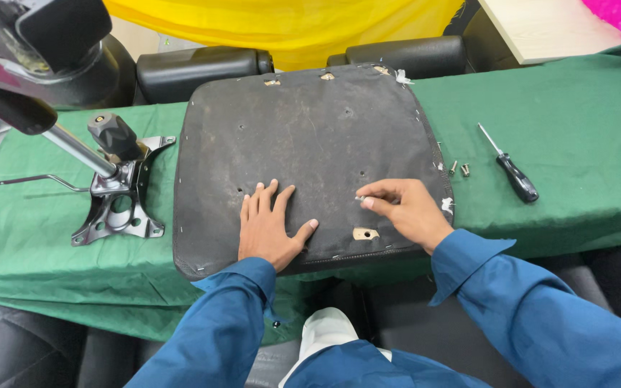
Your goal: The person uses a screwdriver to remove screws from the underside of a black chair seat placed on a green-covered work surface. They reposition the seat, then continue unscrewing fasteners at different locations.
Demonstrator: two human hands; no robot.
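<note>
An upturned office-chair seat pad, covered in worn dark fabric with small screw holes, lies on a green cloth. My left hand rests flat on its near edge, fingers spread. My right hand pinches a small silver screw between thumb and forefinger, its tip at the pad's surface near the right side. Both arms wear blue sleeves.
A metal chair tilt mechanism with lever and knob sits at the left. A black-handled screwdriver and two loose screws lie to the right of the pad. Black armrests stand behind. The green cloth covers the table.
</note>
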